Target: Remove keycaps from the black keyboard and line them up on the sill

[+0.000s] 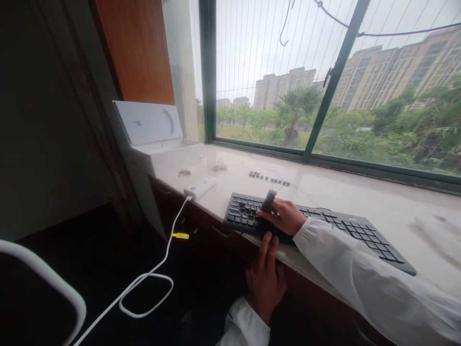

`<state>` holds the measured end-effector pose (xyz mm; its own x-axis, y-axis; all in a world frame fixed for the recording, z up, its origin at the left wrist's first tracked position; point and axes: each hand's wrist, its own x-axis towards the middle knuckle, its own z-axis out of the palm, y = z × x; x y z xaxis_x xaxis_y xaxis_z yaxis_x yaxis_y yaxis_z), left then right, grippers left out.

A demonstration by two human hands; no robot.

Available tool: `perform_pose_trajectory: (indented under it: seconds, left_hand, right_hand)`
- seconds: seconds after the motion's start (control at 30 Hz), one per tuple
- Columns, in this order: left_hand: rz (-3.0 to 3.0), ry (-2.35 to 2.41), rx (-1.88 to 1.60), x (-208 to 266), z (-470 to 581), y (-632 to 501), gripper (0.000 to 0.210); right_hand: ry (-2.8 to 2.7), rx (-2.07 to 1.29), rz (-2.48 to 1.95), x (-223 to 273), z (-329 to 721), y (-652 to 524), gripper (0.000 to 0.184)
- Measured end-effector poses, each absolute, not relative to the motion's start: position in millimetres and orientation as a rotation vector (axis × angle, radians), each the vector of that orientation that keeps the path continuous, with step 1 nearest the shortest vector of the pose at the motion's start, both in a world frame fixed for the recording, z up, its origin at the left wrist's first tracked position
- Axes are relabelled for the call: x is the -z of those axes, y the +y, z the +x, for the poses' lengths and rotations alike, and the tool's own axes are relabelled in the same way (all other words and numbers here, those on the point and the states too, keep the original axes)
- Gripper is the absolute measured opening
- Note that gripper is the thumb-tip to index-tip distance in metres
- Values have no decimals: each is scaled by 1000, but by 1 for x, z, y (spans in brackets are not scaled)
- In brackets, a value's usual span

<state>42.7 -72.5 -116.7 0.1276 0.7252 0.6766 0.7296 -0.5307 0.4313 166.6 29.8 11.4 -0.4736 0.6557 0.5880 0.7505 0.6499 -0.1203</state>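
Observation:
A black keyboard (360, 233) lies slantwise along the windowsill counter, with bare sockets among the keys on its left part. Over that part, my right hand (288, 217) grips a dark keycap puller (268, 200) between thumb and fingers. Thin wire loops stick up from the puller's top; its lower end is at the keys. My left hand (265, 278) rests at the keyboard's front edge, two fingers stretched onto it and holding nothing. Behind the keyboard, several loose keycaps (266, 178) stand in an uneven row on the counter (230, 185).
An open white box (176, 158) stands at the counter's left end. A white power bank (200, 186) beside it has a white cable (169, 242) hanging off the edge. Clear plastic wrapping (441, 235) lies at right. A barred window (266, 53) rises behind.

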Motion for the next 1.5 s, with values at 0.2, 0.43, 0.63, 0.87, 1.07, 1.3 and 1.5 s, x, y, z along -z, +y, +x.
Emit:
perform_pose_trajectory:
  seconds: [0.2,0.43,0.63,0.87,1.07,1.3,1.5]
  left_hand:
    - [-2321,-1506,1440,121,44,-69,77]
    - [-2318,-1498,1459,122,45,-68,73]
    - [-2330,-1519,1460,119,45,-70,74]
    - [-2314,-1480,1451,121,44,-69,73]
    - [-2320,-1474,1475,119,44,-69,70]
    - [-2319,-1481,1447,120,44,-70,70]
    - [-2306,-1492,1437,121,45,-69,70]
  right_hand:
    - [-2259,159,-1095,-13,166,29,33]
    - [-2253,151,-1084,-14,166,29,35]
    - [-2257,204,-1076,-13,166,29,37]
    - [-2262,181,-1084,-14,165,30,34]
    - [-2272,159,-1082,-14,165,30,31]
    - [-2266,155,-1075,-15,164,29,33]
    - [-2263,123,-1082,-13,165,31,33]
